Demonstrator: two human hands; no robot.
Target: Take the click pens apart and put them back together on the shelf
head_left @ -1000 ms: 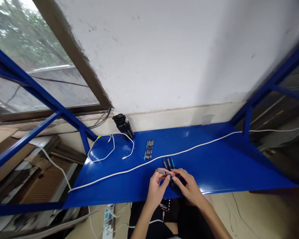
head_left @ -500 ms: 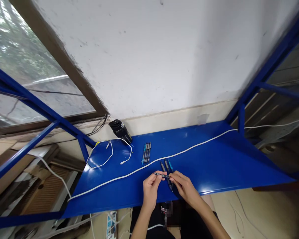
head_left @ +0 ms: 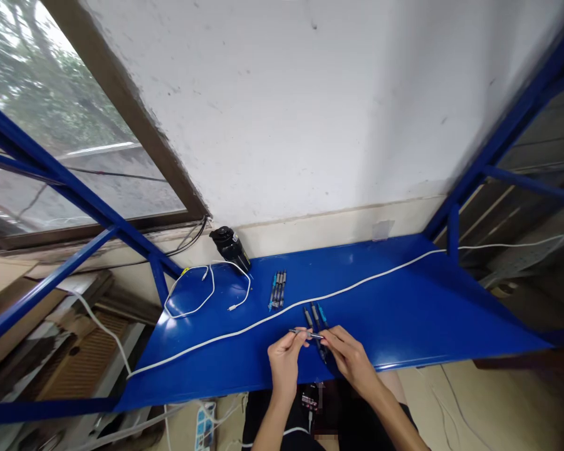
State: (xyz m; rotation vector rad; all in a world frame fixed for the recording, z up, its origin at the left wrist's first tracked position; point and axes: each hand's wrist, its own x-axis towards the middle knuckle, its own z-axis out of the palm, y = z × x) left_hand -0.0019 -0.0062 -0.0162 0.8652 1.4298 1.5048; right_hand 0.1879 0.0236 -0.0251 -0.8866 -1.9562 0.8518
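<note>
A slim, dark pen with a grey section (head_left: pixel 313 335) is held nearly level just above the near part of the glossy blue bench (head_left: pixel 418 313). One end is pinched between the closed fingers of the left hand (head_left: pixel 283 363); the other is met by the fingers of the right hand (head_left: pixel 353 358), drawn together at its tip. Whether the pen is being turned, pulled or merely steadied cannot be told.

The step in hand is judged to be fine two-handed work on this one pen. For any further move, a light fingertip grip and alignment of both hands along the barrel would be called for, with the pens beneath left undisturbed.

Just beyond and partly under the hands, three pens, two with grey grips and one with bright blue (head_left: pixel 316 313), are laid side by side, their near ends partly hidden. Across a long white cable (head_left: pixel 258 322), a row of four pens (head_left: pixel 277 290) is set close together, the leftmost marked with blue. Farther left, a short white cable with plugs (head_left: pixel 213 287) is loosely curled near a black lidded bottle (head_left: pixel 230 246), which is stood by the pale wall (head_left: pixel 286 125).
</note>
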